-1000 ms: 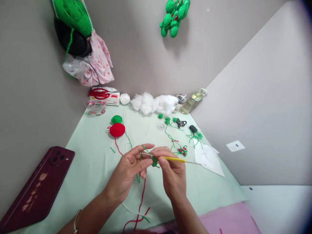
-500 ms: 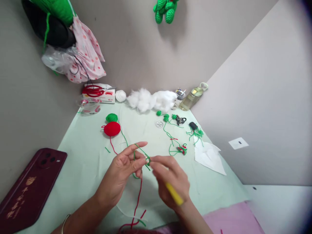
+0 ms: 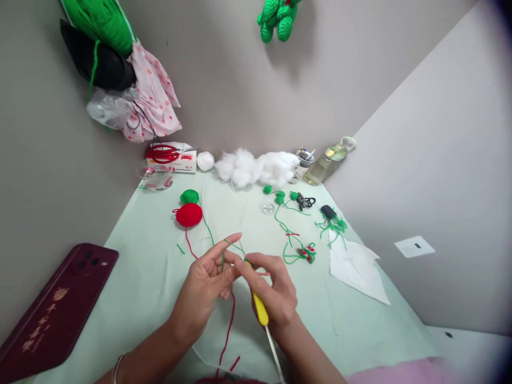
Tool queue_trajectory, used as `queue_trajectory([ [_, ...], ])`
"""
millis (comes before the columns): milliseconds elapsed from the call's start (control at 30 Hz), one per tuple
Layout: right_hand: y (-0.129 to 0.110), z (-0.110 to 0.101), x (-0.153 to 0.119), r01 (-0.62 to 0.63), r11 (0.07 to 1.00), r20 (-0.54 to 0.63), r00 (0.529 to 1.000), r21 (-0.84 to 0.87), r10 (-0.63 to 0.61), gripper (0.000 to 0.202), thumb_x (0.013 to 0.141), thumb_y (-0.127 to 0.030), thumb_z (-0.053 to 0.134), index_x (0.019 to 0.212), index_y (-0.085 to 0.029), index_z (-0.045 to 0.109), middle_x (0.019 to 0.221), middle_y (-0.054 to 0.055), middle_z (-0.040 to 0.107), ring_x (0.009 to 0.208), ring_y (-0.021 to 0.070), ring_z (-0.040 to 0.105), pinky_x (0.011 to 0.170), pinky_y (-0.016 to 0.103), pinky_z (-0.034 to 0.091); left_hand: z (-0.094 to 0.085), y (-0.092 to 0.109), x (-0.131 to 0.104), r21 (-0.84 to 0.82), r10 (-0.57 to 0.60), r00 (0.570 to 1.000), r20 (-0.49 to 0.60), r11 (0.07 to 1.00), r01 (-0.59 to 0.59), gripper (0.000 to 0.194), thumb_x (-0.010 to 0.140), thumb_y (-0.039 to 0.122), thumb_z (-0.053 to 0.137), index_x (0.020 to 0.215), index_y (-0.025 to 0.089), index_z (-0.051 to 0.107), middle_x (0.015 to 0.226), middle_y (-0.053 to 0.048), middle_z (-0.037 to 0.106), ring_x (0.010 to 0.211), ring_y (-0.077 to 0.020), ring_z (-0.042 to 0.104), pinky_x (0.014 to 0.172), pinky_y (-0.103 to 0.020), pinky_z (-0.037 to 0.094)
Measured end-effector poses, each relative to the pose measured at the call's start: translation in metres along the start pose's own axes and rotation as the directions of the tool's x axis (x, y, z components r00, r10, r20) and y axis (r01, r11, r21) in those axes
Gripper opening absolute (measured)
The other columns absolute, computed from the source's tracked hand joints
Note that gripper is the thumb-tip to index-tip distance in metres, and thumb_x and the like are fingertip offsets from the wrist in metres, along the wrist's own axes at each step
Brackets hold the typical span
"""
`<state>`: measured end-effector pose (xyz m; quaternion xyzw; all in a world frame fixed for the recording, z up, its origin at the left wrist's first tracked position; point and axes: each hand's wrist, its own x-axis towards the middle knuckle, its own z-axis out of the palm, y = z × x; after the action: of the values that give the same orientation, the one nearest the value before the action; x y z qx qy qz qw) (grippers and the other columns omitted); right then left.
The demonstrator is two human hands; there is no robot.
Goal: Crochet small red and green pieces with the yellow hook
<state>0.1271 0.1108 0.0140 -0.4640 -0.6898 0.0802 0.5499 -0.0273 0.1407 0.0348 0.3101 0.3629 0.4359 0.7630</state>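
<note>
My left hand [image 3: 200, 293] has its index finger stretched up with green yarn [image 3: 223, 261] looped over it, while its thumb and other fingers pinch at the work. My right hand [image 3: 278, 296] grips a crochet hook by its yellow handle [image 3: 260, 309]; a thin pale shaft runs back toward me. Both hands' fingertips meet where the yarn reaches the hook, and the small piece there is mostly hidden. A red yarn strand [image 3: 229, 326] hangs below my left hand. Beyond it lie a red yarn ball [image 3: 189, 215] and a green yarn ball [image 3: 189, 197].
Small green crocheted pieces [image 3: 280, 197], a black claw clip [image 3: 305, 201] and a red-green piece [image 3: 307, 253] lie right. White stuffing [image 3: 240, 168], a bottle [image 3: 330, 161] and red-handled scissors [image 3: 165, 154] line the back. A dark red phone [image 3: 60, 298] is at left.
My right hand has drawn in against the left fingertips and tilted the hook, so its handle now points toward me with the rear shaft showing. The whole view has shifted slightly.
</note>
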Motion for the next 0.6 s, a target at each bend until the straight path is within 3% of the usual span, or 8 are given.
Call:
queue_trajectory([
  [67,0.004,-0.001,-0.003,0.012,1.000,-0.030,0.999,0.013,-0.012,0.035,0.100,-0.014,0.062,0.123,-0.035,0.078,0.104,0.007,0.077,0.090,0.0211,0.073,0.070,0.033,0.063,-0.002,-0.001,0.005,-0.089,-0.102,0.993,0.056,0.990,0.107,0.055,0.082,0.031,0.091,0.133,0.019,0.075,0.070,0.007,0.051,0.051,-0.0022,0.030,0.048,-0.017,0.031],
  [133,0.007,-0.006,0.001,-0.109,0.980,-0.062,0.991,0.166,0.120,0.030,0.100,-0.013,0.061,0.117,-0.030,0.079,0.096,0.007,0.076,0.086,0.0200,0.073,0.067,0.032,0.062,-0.006,0.001,0.010,-0.163,-0.175,0.979,0.107,0.968,0.191,0.045,0.083,0.028,0.089,0.125,0.016,0.079,0.068,0.008,0.047,0.049,-0.0005,0.022,0.047,-0.016,0.027],
  [200,0.010,-0.012,0.008,-0.270,0.889,-0.069,0.946,0.369,0.316,0.020,0.101,-0.018,0.062,0.103,-0.027,0.080,0.087,0.004,0.073,0.069,0.0155,0.068,0.060,0.029,0.059,-0.009,0.004,0.015,-0.196,-0.183,0.977,0.114,0.960,0.202,0.034,0.083,0.024,0.089,0.115,0.015,0.083,0.069,0.007,0.047,0.049,0.0006,0.019,0.045,-0.015,0.024],
  [267,0.012,-0.015,0.016,-0.362,0.762,-0.009,0.901,0.536,0.435,0.017,0.101,-0.027,0.065,0.094,-0.024,0.079,0.081,0.002,0.071,0.058,0.0127,0.063,0.052,0.027,0.056,-0.010,0.007,0.019,-0.179,-0.160,0.982,0.099,0.968,0.176,0.027,0.082,0.024,0.089,0.107,0.016,0.085,0.069,0.007,0.048,0.048,0.0015,0.020,0.044,-0.014,0.023],
  [333,0.012,-0.013,0.020,-0.395,0.697,0.059,0.890,0.598,0.453,0.017,0.100,-0.033,0.067,0.092,-0.023,0.080,0.080,0.002,0.071,0.057,0.0125,0.063,0.051,0.027,0.055,-0.009,0.008,0.020,-0.125,-0.134,0.987,0.091,0.981,0.145,0.025,0.081,0.025,0.090,0.104,0.018,0.085,0.069,0.006,0.051,0.046,0.0016,0.025,0.044,-0.015,0.024],
  [467,0.011,-0.004,0.021,-0.380,0.786,0.082,0.916,0.487,0.392,0.014,0.099,-0.031,0.069,0.096,-0.024,0.082,0.092,0.007,0.078,0.079,0.0182,0.072,0.064,0.030,0.061,-0.004,0.009,0.020,-0.029,-0.108,0.990,0.088,0.993,0.111,0.032,0.079,0.027,0.092,0.109,0.023,0.084,0.072,0.005,0.057,0.045,0.0008,0.033,0.044,-0.018,0.025],
  [600,0.010,-0.005,0.021,-0.426,0.709,0.124,0.891,0.562,0.437,0.019,0.102,-0.033,0.064,0.097,-0.023,0.079,0.088,0.005,0.079,0.065,0.0150,0.069,0.058,0.028,0.060,-0.005,0.012,0.021,-0.021,-0.138,0.987,0.077,0.990,0.140,0.033,0.080,0.032,0.091,0.110,0.022,0.084,0.074,0.004,0.058,0.045,0.0013,0.034,0.046,-0.019,0.027],
])
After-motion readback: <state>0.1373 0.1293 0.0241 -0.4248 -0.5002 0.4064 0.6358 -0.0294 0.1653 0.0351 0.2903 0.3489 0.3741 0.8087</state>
